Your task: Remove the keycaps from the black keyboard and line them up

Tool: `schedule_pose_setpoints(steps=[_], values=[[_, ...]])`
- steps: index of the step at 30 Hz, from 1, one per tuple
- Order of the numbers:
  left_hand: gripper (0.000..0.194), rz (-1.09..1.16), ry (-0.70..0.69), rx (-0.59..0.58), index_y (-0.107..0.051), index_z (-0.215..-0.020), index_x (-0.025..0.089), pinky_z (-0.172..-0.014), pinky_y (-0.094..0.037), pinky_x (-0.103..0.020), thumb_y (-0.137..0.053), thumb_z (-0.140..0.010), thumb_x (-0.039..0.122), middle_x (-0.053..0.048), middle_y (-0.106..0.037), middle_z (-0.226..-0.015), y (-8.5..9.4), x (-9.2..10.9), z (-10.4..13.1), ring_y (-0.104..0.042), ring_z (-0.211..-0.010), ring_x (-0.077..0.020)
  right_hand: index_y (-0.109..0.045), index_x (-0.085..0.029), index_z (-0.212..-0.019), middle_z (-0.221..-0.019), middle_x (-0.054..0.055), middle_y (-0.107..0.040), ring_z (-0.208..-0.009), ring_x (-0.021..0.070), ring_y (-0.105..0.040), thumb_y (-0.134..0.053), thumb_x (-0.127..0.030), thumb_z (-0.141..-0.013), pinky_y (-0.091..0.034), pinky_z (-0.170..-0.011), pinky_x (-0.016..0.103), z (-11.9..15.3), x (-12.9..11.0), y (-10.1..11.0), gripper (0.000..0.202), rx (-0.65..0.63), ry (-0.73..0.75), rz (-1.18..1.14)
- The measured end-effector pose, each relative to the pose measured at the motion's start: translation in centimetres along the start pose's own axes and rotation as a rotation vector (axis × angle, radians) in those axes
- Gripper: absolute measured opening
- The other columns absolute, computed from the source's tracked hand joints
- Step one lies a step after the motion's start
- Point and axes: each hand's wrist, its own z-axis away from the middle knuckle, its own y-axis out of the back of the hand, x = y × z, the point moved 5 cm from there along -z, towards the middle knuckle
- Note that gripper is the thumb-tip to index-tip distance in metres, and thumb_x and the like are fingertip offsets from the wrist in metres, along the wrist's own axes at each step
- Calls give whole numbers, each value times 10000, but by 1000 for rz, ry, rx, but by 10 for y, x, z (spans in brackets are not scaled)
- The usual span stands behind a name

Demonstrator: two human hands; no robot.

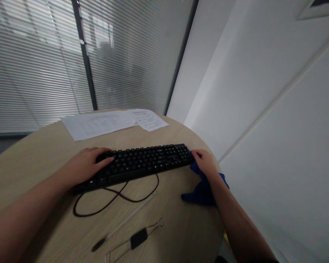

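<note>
A black keyboard (142,160) lies on the round wooden table (164,208), its left end nearer to me. My left hand (90,163) grips that left end, thumb over the keys and the other fingers along the far edge. At the right end, my right hand (204,160) pinches part of a blue cloth (201,191) against the keyboard's side. The rest of the cloth hangs below that hand and spreads on the table under my forearm. A black cable (137,200) loops out in front of the keyboard.
Printed paper sheets (104,124) lie toward the table's far edge. Closer to me are a thin white strip with a dark tip (126,221) and a small black block on pale cords (138,238). A white wall (276,146) stands close on the right; blinds (38,73) cover the glass behind.
</note>
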Motion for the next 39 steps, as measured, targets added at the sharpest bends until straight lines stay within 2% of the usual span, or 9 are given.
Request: schedule_pose_setpoints(steps=[2, 4, 13, 16, 19, 24, 30, 39], values=[[641, -3, -1, 8, -668, -1268, 130, -1076, -426, -498, -438, -910, 609, -175, -704, -1244, 0, -1, 0, -629, -1153, -345, -795, -221, -943, -1018, 92, -788, -1012, 255, -714, -547, -316, -941, -524, -950, 396, 0, 0, -8, 266, -93, 23, 34], [649, -5, -3, 3, -665, -1275, 132, -1073, -428, -498, -432, -912, 618, -174, -703, -1245, -1, -2, 0, -629, -1149, -346, -795, -237, -906, -991, 77, -790, -997, 254, -720, -564, -304, -933, -531, -934, 394, 1, 1, -12, 242, -119, 18, 48], [662, -11, 2, -16, -644, -1299, 127, -1091, -412, -479, -419, -926, 625, -175, -685, -1274, -5, -5, 0, -617, -1168, -340, -795, -256, -909, -1004, 67, -794, -981, 255, -724, -542, -312, -945, -541, -913, 396, 2, -1, -10, 262, -95, 3, 68], [663, -18, 13, -13, -646, -1297, 138, -1090, -417, -471, -417, -921, 635, -165, -690, -1267, -5, -7, -1, -619, -1168, -337, -794, -236, -884, -955, 80, -793, -944, 260, -723, -519, -331, -952, -543, -883, 391, 1, 2, -3, 299, -58, -27, 86], [658, -23, 17, -10, -643, -1302, 135, -1091, -415, -473, -409, -927, 622, -164, -690, -1272, -4, -6, -1, -616, -1170, -335, -797, -216, -954, -1028, 95, -791, -999, 265, -711, -493, -353, -964, -535, -908, 391, 0, 7, 6, 333, -8, -54, 82], [667, -25, 0, -17, -644, -1297, 116, -1094, -411, -475, -413, -925, 618, -174, -691, -1271, -3, -3, -1, -618, -1162, -334, -810, -256, -936, -998, 64, -804, -963, 252, -730, -543, -316, -938, -543, -871, 368, 1, 7, 3, 274, -152, -29, 92], [656, -18, 17, 16, -670, -1261, 138, -1068, -432, -485, -441, -899, 635, -165, -708, -1231, -3, -3, -1, -625, -1137, -342, -812, -249, -854, -904, 68, -806, -890, 263, -739, -574, -299, -923, -533, -778, 347, 7, 8, 5, 252, -210, -6, 131], [672, 0, 22, 8, -664, -1283, 127, -1069, -429, -490, -468, -885, 631, -175, -703, -1244, -5, -7, -3, -629, -1146, -353, -810, -263, -977, -1070, 68, -797, -1044, 265, -722, -537, -299, -963, -528, -937, 382, -5, 6, -7, 275, -179, 1, 146]])
